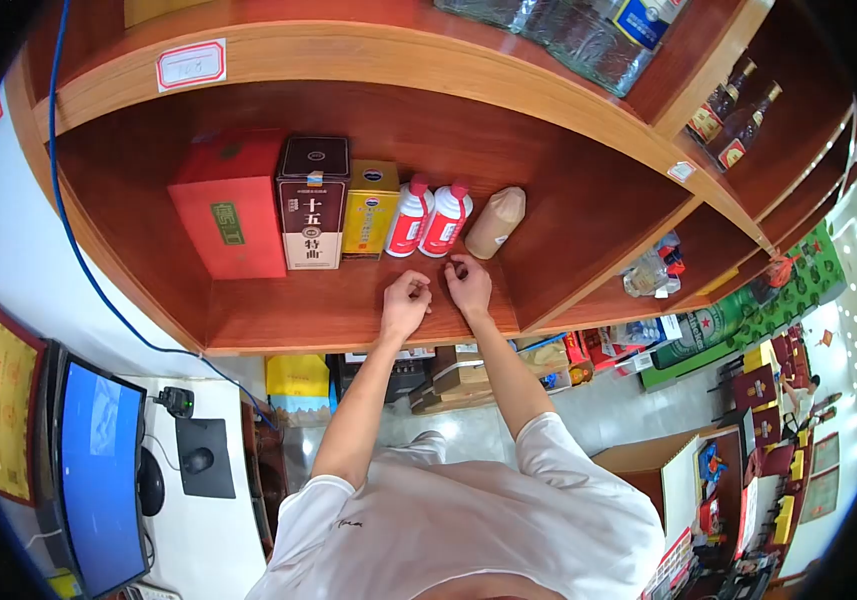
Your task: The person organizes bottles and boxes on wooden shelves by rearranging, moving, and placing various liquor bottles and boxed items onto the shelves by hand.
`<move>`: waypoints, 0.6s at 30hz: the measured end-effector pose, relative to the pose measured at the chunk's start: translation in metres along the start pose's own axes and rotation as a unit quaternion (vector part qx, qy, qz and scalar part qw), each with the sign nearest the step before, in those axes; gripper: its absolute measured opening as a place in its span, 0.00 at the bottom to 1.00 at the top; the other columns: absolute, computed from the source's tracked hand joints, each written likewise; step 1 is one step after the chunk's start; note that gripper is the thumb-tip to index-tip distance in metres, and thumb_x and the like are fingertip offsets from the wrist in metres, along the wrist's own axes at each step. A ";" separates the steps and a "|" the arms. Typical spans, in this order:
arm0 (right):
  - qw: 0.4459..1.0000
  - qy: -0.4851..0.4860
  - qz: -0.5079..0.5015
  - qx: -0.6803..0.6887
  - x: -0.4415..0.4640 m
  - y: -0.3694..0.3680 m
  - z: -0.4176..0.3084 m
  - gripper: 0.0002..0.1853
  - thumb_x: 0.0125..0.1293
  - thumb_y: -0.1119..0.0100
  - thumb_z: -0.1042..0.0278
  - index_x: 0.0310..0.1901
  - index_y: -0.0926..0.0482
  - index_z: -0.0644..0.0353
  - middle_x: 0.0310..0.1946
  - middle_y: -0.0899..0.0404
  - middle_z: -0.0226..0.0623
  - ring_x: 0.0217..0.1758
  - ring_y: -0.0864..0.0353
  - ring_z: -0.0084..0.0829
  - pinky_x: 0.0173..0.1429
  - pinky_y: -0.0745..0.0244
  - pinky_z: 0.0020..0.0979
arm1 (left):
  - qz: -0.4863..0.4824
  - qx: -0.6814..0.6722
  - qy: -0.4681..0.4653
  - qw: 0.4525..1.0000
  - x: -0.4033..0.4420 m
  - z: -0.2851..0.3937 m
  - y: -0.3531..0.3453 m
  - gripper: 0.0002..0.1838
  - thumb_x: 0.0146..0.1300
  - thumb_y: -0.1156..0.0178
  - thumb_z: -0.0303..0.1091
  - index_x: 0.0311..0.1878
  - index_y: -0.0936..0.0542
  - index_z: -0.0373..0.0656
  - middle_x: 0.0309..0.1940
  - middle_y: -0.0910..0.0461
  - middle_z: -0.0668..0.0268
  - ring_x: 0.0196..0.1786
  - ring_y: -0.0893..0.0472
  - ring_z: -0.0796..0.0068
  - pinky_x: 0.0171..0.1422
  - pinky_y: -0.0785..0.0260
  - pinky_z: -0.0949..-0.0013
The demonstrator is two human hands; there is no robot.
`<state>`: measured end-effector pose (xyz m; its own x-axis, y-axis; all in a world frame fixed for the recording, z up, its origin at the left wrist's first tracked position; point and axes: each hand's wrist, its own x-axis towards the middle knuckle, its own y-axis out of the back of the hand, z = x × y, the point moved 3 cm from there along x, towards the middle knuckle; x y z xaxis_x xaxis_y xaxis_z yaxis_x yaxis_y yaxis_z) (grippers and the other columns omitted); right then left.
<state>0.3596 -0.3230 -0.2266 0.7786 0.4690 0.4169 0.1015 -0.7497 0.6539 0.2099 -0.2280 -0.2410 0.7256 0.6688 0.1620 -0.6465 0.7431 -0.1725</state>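
Note:
My left hand [408, 303] is over the front part of the shelf board, its fingers loosely curled, with nothing visible in them. Close beside it, my right hand [468, 287] has its fingers bent in toward the thumb, and no object shows there. Just behind the hands stand two white-and-red bottles, a left one [409, 218] and a right one [445, 222]. A bottle wrapped in brown paper [496, 224] leans behind my right hand. Left of the bottles are a yellow box [370, 212], a dark-and-cream box [313, 205] and a large red box [230, 205].
The wooden shelf [248, 312] has a front edge and side walls around the hands. Glass bottles [588, 40] stand on the shelf above. A blue cable [98, 275] hangs at the left, by a monitor [98, 470]. Below are boxes [458, 375] on the floor.

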 end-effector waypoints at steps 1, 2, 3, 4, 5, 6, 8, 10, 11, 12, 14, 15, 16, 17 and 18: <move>0.999 0.032 0.017 0.004 0.001 0.000 0.001 0.13 0.64 0.32 0.62 0.47 0.15 0.56 0.28 0.18 0.41 0.36 0.17 0.46 0.45 0.21 0.44 | -0.001 0.004 -0.006 1.000 0.000 0.000 0.000 0.09 0.63 0.40 0.18 0.47 0.20 0.34 0.31 0.18 0.62 0.28 0.17 0.77 0.30 0.21 0.71; 0.997 0.063 0.035 0.009 0.001 -0.001 0.002 0.13 0.63 0.31 0.63 0.47 0.15 0.57 0.28 0.18 0.41 0.38 0.18 0.46 0.46 0.22 0.44 | -0.003 0.008 -0.013 1.000 0.001 0.001 0.000 0.09 0.63 0.40 0.18 0.47 0.20 0.34 0.31 0.18 0.62 0.28 0.17 0.77 0.30 0.21 0.71; 0.994 0.094 0.056 0.013 0.001 0.000 0.002 0.12 0.63 0.31 0.64 0.46 0.15 0.58 0.29 0.19 0.41 0.39 0.18 0.46 0.48 0.22 0.43 | -0.006 0.013 -0.008 1.000 0.001 0.001 0.000 0.09 0.63 0.40 0.18 0.46 0.20 0.34 0.31 0.18 0.62 0.28 0.17 0.77 0.30 0.21 0.71; 0.996 0.074 0.023 0.032 -0.001 0.005 -0.002 0.14 0.62 0.32 0.68 0.48 0.17 0.60 0.39 0.20 0.47 0.49 0.22 0.50 0.57 0.25 0.46 | -0.011 0.018 -0.004 1.000 0.000 0.001 0.000 0.09 0.63 0.40 0.17 0.46 0.20 0.34 0.31 0.18 0.62 0.28 0.17 0.77 0.30 0.21 0.71; 0.991 0.113 0.066 0.000 0.001 0.018 -0.008 0.16 0.61 0.33 0.68 0.50 0.18 0.60 0.44 0.22 0.49 0.53 0.24 0.52 0.59 0.26 0.47 | -0.017 0.024 -0.001 1.000 -0.001 0.001 0.000 0.09 0.63 0.40 0.17 0.46 0.20 0.34 0.32 0.18 0.62 0.28 0.17 0.77 0.30 0.21 0.71; 0.982 0.150 0.109 -0.032 0.004 0.033 -0.017 0.17 0.61 0.33 0.69 0.52 0.20 0.60 0.49 0.23 0.51 0.56 0.26 0.54 0.62 0.28 0.49 | -0.024 0.014 0.001 1.000 0.001 -0.002 0.000 0.08 0.63 0.41 0.17 0.45 0.20 0.34 0.30 0.18 0.62 0.28 0.18 0.77 0.30 0.22 0.71; 0.967 0.184 0.161 -0.076 0.022 0.061 -0.026 0.26 0.59 0.34 0.71 0.60 0.26 0.63 0.63 0.33 0.58 0.65 0.35 0.62 0.69 0.34 0.55 | -0.024 0.010 0.007 1.000 0.001 -0.003 -0.001 0.07 0.64 0.41 0.18 0.45 0.20 0.34 0.29 0.19 0.62 0.27 0.18 0.77 0.29 0.23 0.71; 0.956 0.181 0.223 -0.062 0.048 0.096 -0.051 0.35 0.58 0.33 0.73 0.69 0.32 0.62 0.67 0.35 0.59 0.69 0.36 0.62 0.73 0.36 0.53 | -0.020 0.000 0.011 1.000 0.000 0.001 -0.002 0.06 0.66 0.41 0.18 0.45 0.20 0.34 0.27 0.19 0.62 0.25 0.19 0.77 0.29 0.24 0.71; 0.952 0.181 0.240 -0.055 0.061 0.108 -0.059 0.38 0.57 0.32 0.73 0.71 0.34 0.62 0.68 0.36 0.59 0.70 0.35 0.61 0.74 0.35 0.51 | -0.023 0.002 0.008 1.000 0.002 0.002 -0.002 0.06 0.66 0.41 0.18 0.45 0.20 0.33 0.27 0.19 0.62 0.25 0.19 0.77 0.29 0.24 0.71; 0.963 0.159 0.216 -0.023 0.076 0.107 -0.056 0.40 0.57 0.31 0.73 0.72 0.35 0.62 0.68 0.35 0.59 0.71 0.35 0.62 0.74 0.34 0.51 | -0.025 0.004 0.007 1.000 0.003 0.001 -0.001 0.06 0.66 0.41 0.18 0.45 0.20 0.33 0.27 0.19 0.62 0.25 0.19 0.77 0.29 0.24 0.71; 0.980 0.117 0.158 0.038 0.099 0.101 -0.046 0.43 0.56 0.30 0.72 0.74 0.38 0.61 0.68 0.32 0.59 0.72 0.35 0.62 0.74 0.32 0.50 | -0.024 -0.001 0.001 1.000 -0.002 -0.002 -0.003 0.06 0.66 0.41 0.18 0.45 0.20 0.33 0.27 0.19 0.62 0.25 0.19 0.77 0.29 0.24 0.71; 0.988 0.065 0.129 0.051 0.106 0.098 -0.041 0.42 0.56 0.30 0.72 0.73 0.36 0.62 0.67 0.31 0.59 0.73 0.34 0.62 0.74 0.31 0.50 | -0.020 -0.008 -0.007 1.000 -0.002 -0.002 -0.004 0.06 0.66 0.41 0.18 0.45 0.20 0.33 0.27 0.19 0.63 0.26 0.19 0.77 0.28 0.24 0.70; 0.993 0.016 0.099 0.064 0.114 0.095 -0.038 0.41 0.55 0.29 0.71 0.72 0.34 0.62 0.67 0.29 0.59 0.73 0.34 0.62 0.74 0.31 0.50 | -0.014 -0.014 -0.016 1.000 -0.001 -0.003 -0.004 0.06 0.66 0.41 0.18 0.45 0.20 0.33 0.27 0.19 0.63 0.26 0.19 0.78 0.28 0.23 0.70; 0.994 -0.034 0.069 0.078 0.117 0.090 -0.035 0.40 0.54 0.28 0.71 0.71 0.32 0.63 0.66 0.27 0.59 0.74 0.34 0.62 0.73 0.30 0.49 | -0.012 -0.016 -0.014 1.000 0.000 -0.004 -0.004 0.06 0.66 0.41 0.18 0.45 0.20 0.33 0.27 0.18 0.63 0.26 0.19 0.78 0.28 0.23 0.70; 0.995 -0.008 0.084 0.051 0.117 0.089 -0.034 0.38 0.54 0.28 0.70 0.68 0.29 0.63 0.63 0.25 0.58 0.72 0.32 0.61 0.72 0.29 0.49 | -0.011 -0.018 -0.013 1.000 0.000 -0.005 -0.004 0.06 0.66 0.41 0.18 0.45 0.20 0.33 0.28 0.18 0.63 0.26 0.19 0.77 0.28 0.23 0.70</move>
<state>0.4382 -0.3194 -0.0978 0.7996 0.3265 0.5040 0.0313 -0.8608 0.5080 0.2136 -0.2309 -0.2448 0.7335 0.6522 0.1914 -0.6205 0.7574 -0.2031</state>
